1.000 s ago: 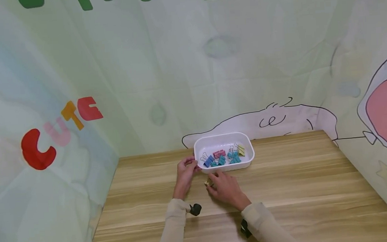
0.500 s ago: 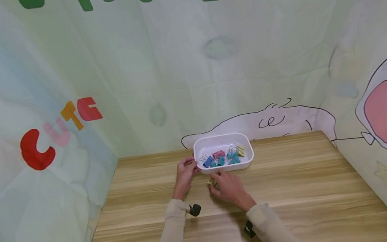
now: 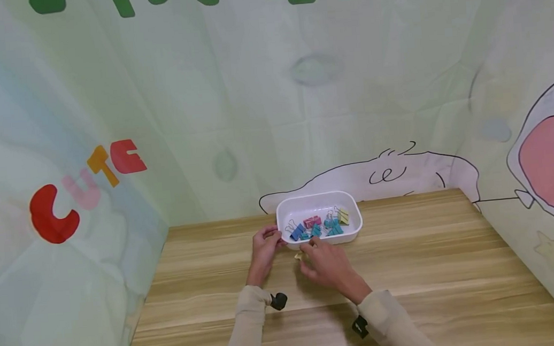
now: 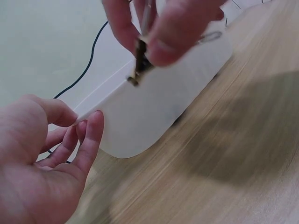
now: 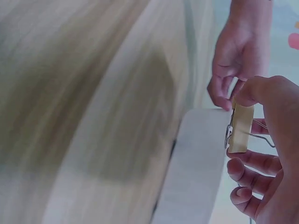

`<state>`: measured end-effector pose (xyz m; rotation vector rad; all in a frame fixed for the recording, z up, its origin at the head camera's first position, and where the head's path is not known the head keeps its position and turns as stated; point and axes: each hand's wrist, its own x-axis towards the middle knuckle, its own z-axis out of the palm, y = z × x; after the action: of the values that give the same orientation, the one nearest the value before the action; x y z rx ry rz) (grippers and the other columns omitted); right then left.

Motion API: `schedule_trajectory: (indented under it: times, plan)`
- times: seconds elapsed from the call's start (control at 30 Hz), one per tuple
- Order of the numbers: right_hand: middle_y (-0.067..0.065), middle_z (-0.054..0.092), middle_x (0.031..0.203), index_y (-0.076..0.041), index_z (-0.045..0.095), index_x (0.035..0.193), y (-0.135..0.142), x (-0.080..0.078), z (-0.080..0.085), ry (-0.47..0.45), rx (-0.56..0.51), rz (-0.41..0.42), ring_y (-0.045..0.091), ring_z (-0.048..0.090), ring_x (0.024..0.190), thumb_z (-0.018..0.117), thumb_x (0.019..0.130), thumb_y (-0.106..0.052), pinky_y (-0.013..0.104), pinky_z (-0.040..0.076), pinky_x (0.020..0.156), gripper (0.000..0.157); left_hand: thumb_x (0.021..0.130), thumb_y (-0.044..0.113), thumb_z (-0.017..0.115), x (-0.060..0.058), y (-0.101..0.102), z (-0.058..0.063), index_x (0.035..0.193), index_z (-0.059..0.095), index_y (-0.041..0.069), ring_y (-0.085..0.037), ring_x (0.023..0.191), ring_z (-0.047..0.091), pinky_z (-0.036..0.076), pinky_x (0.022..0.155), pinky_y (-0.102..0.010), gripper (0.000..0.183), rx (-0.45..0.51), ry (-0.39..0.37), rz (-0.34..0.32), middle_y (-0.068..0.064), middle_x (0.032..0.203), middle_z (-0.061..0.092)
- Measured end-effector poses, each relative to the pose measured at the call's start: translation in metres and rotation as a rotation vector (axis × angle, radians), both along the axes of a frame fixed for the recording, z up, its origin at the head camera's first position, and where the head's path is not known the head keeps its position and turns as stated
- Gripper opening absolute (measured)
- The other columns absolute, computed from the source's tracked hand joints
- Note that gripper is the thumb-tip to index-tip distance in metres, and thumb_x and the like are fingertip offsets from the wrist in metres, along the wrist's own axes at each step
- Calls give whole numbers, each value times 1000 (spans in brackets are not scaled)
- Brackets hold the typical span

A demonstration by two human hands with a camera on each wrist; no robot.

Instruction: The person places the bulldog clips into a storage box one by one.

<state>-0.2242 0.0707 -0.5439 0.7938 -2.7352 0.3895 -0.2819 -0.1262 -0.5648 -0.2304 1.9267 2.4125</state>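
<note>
A white plastic tray stands near the back of the table. My left hand pinches its near left corner rim between thumb and fingers, plainly seen in the left wrist view. A yellow binder clip with wire handles is pinched between the thumb and fingers of my right hand. The right hand is just in front of the tray's near side, its fingertips overlapping the rim in the head view. Inside the tray lie a blue binder clip, a red one, several teal ones and another yellow one.
The wood-grain table extends to both sides of the tray and towards me. A printed cloth backdrop rises directly behind the table and along both sides. A small black camera sits at the left wrist.
My right hand has shifted slightly right and forward, bringing the yellow binder clip up to the tray's near side. The left hand keeps its hold on the tray corner.
</note>
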Motion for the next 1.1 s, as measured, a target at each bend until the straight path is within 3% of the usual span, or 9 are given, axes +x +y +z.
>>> schedule_trajectory:
  times: [0.3,0.63,0.87,1.1]
  plan:
    - [9,69,103,-16,73,115,5,-8,22,61,6,-4,22,65,78,78,90,-34,31,57,58,31,100,-8,57,4,2,1,130,50,-21,-19,83,65,64,82,-34,34,2,24,31,-15,104,55]
    - [10,68,111,-18,72,121,22,-32,47,25,18,-90,24,67,85,75,92,-36,39,59,55,35,100,-7,58,4,3,2,130,53,-20,-26,88,66,64,79,-30,33,-29,-9,42,-17,106,55]
    - [14,67,113,-13,69,121,35,-48,67,-18,12,-104,26,65,81,74,93,-36,39,60,56,36,101,-5,59,2,3,-1,132,53,-17,-27,89,65,63,78,-26,33,-39,-21,48,-18,109,55]
    - [15,67,114,-13,69,119,44,-59,78,-6,10,-109,27,65,83,74,93,-34,38,60,57,34,101,-6,59,1,3,-4,131,53,-18,-25,86,65,64,77,-28,33,-30,-5,46,-17,107,55]
